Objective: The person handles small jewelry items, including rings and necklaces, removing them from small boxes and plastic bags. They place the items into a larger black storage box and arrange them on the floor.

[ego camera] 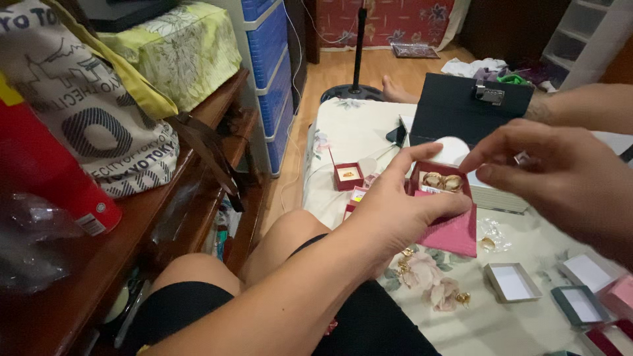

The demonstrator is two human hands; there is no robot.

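Red velvet lined the small open jewellery box (pixel 440 186) held by the left hand (pixel 395 217); two gold rings (pixel 442 181) sat inside it side by side, with a pale slip of card at the box's near edge. Left thumb lay along the box's front wall and the forefinger rose past its left corner, so the fingers were closed around the box. Box sat level, opening upward, long axis running left to right across the view, above the flowered bedspread (pixel 343 135).

Right hand (pixel 560 175) hovered just beside the box's right corner, fingers bunched and curled with tips toward the rings; whether anything was pinched between them could not be made out.

Second small red box (pixel 348 175) stood open on the bedspread to the left, one gold item in it. Pink pouch (pixel 455 234) lay under the held box, partly covered by the left hand. Three shallow open boxes (pixel 512 282) with white linings lay at lower right, the outermost cut off by the frame edge. Loose gold pieces (pixel 461 298) rested on the flower print; their kind was too small to tell. Dark hinged case (pixel 461 109) stood open behind, its contents hidden by a white round pad (pixel 452 149) and both hands. Printed tote bag (pixel 92 112) sat on the wooden shelf (pixel 171 204) at left
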